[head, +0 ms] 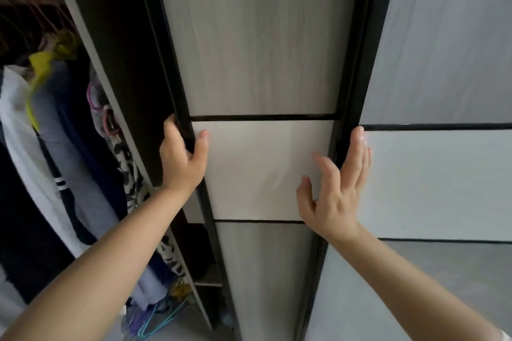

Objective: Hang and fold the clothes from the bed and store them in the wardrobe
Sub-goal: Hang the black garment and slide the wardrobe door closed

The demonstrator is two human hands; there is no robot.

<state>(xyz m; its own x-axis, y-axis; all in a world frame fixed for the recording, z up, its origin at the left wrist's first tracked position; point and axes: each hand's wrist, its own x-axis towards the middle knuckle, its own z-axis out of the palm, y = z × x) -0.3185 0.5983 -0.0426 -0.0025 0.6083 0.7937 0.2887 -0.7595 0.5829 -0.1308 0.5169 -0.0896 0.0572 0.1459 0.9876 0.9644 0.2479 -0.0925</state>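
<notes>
At the wardrobe front, your left hand (181,159) grips the dark left edge of the middle sliding door (257,50): the fingers (171,130) curl round behind the frame while the thumb lies on the pale panel at the front. Your right hand (336,188) sits at the opposite side of that same door, fingers straight and spread, holding nothing; the longest fingers reach up along the dark vertical frame where the middle door meets the right-hand door (443,63), and the thumb and forefinger stand over the pale centre panel. Whether the palm presses flat on the surface cannot be told, since the hand is slightly blurred.

Both doors are pale wood-grain with black horizontal bars dividing them into panels, and the lighter middle panel lies between your two hands.

Left of the door you are holding, the wardrobe (116,36) stands open. Inside it the hanging clothes (55,147) fill the space: a white garment at the far left, a grey and navy piece with white stripes beside it, something yellow (38,69) draped near the top, and a black-and-white patterned piece (127,169) closest to the door's edge. Pink hangers (109,122) show between the garments. Down at the bottom of the opening, teal and purple hangers (158,321) lie in a loose heap beneath the hems. A dark shelf compartment (203,252) is visible low down, just behind the door's left edge.
</notes>
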